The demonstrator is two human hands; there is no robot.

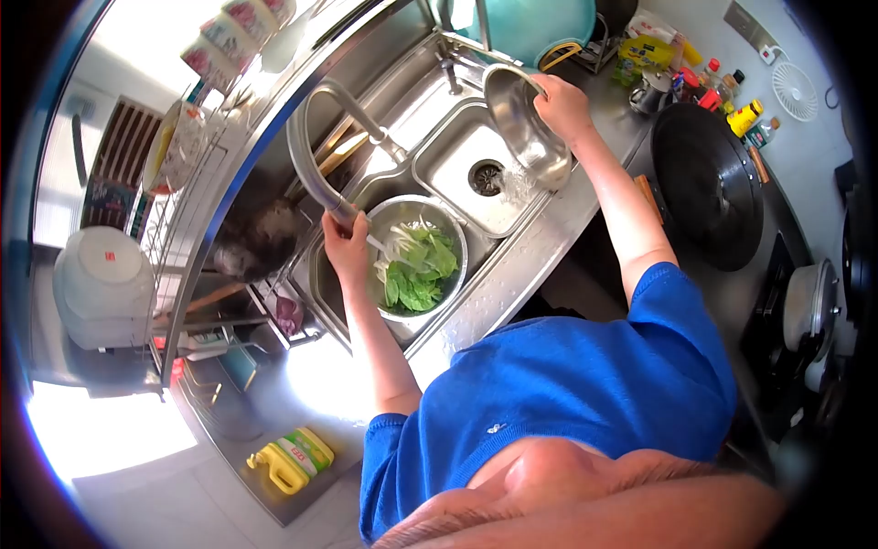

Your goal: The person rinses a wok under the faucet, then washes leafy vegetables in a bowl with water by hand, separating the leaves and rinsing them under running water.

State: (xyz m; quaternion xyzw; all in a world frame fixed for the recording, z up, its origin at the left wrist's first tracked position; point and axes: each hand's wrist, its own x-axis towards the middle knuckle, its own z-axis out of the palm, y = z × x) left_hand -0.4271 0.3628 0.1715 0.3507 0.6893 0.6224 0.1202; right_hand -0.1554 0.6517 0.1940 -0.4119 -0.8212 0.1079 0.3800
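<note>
My left hand (pixel 346 245) is closed around the end of the curved faucet (pixel 315 169), over the left sink basin. Water runs from it into a metal bowl (pixel 462 252) of green leaves (pixel 421 270) and pale strips, which sits in that basin. With my right hand (pixel 561 107) I grip the rim of a second metal bowl (pixel 526 123), tilted over the right basin (pixel 448 151). Water spills from its lower edge near the drain (pixel 486 177). The inside of the tilted bowl shows no food.
A black wok (pixel 709 183) stands on the right, with sauce bottles (pixel 745 117) behind it. A dish rack (pixel 197 174) curves along the left above the sink. A yellow jug (pixel 293 460) is at the lower left, and a teal basin (pixel 526 32) is behind the sink.
</note>
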